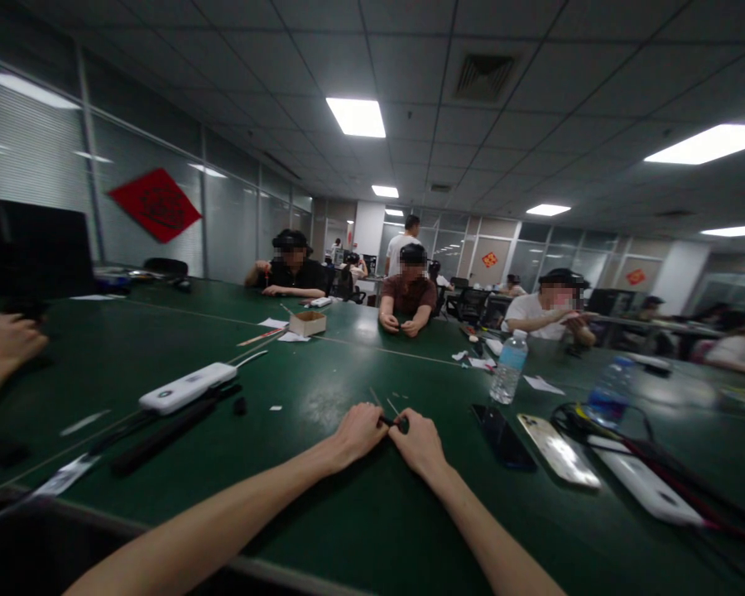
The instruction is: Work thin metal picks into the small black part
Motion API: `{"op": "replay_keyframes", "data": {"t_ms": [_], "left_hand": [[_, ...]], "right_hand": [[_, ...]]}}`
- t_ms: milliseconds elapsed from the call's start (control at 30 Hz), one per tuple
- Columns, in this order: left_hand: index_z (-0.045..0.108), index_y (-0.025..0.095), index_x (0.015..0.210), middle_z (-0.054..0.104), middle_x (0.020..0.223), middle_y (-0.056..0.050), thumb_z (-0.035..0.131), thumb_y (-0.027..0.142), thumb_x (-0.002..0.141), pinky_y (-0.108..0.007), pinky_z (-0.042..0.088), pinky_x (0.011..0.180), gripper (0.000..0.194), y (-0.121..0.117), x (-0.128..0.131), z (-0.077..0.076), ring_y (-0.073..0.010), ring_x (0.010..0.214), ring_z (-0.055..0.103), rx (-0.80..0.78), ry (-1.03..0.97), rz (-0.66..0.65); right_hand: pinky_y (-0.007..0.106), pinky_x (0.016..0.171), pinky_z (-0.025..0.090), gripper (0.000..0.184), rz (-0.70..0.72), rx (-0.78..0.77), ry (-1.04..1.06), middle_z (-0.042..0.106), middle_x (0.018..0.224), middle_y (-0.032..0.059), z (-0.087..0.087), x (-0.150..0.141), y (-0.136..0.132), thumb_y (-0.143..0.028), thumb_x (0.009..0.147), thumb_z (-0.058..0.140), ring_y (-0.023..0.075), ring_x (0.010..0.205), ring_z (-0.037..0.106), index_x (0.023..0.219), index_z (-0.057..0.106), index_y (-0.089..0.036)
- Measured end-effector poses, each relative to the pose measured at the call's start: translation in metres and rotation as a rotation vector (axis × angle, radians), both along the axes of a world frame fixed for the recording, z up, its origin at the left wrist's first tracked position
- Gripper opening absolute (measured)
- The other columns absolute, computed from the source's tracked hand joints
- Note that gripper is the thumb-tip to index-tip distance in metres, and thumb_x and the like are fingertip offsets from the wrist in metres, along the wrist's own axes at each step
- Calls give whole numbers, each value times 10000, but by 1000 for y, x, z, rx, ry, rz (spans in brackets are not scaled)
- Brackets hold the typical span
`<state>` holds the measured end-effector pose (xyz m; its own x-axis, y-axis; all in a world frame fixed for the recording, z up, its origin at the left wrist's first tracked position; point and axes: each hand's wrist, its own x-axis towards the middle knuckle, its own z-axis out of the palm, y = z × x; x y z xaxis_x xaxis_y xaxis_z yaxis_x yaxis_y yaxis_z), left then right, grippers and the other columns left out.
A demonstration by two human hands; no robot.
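— Since we begin at the fingers, how do they stand?

— Curled in close, both sets. The left hand (358, 430) and the right hand (419, 440) nearly meet, fingertips narrowed on a small black object (402, 425) between them, low over the dark green, glossy tabletop (348, 372). I cannot tell whether it rests on that surface.

— How would it handle?

— Light, I'd judge from its size, and probably stiff, perhaps plastic. Blur hides its finish, so slipperiness is anyone's guess, and so is fragility. I'd favour a thumb-and-forefinger pinch at each end, with gentle pressure, because so little of it shows free of the fingers.

— Just past it?

— Toward twelve o'clock, thin pale slivers (393, 406); whether they touch the fingers I can't say.

— And farther out from the hands?

— Near nine, a small black lump (240, 406), then a long white plastic power strip (189, 388) toward ten. At three, a flat black rectangular phone (502, 436), with a shiny gold rectangular phone (557, 449) just beside it. At two, a clear plastic bottle with a blue label (509, 368) stands upright. Well away at eleven, an open brown cardboard box (307, 324).
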<state>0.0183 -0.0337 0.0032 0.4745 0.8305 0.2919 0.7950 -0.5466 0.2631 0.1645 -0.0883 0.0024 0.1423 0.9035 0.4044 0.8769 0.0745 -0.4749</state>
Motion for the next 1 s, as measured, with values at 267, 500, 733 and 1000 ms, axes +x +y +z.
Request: {"op": "replay_keyframes", "data": {"t_ms": [267,500,733,1000], "left_hand": [[665,164,828,647,839,-103,421,212,788,-296,416,743,252,2,2,-3,-216,822,604,31,-27,-68],[657,162,824,641,825,-97,419,190,788,-303,411,764,243,2,1,-4,-216,838,597,58,-4,-80],[660,157,791,645,790,-85,390,184,806,-286,418,730,272,2,0,-3,-199,788,603,104,12,-117],[665,174,821,653,803,-69,388,185,806,-277,406,756,277,-9,-5,4,-179,788,599,121,-24,-143]], "right_hand": [[246,562,361,204,-20,10,22,654,771,59,-3,-1,0,-384,759,530,188,699,604,838,610,-213],[245,548,354,204,3,-5,56,643,740,44,-3,0,2,-391,730,540,181,654,589,816,602,-216],[236,579,363,175,2,9,64,637,731,36,-4,2,4,-358,726,545,169,671,588,801,601,-210],[227,637,378,156,10,14,48,636,745,29,-1,5,4,-338,745,528,158,707,591,804,591,-208]]}}
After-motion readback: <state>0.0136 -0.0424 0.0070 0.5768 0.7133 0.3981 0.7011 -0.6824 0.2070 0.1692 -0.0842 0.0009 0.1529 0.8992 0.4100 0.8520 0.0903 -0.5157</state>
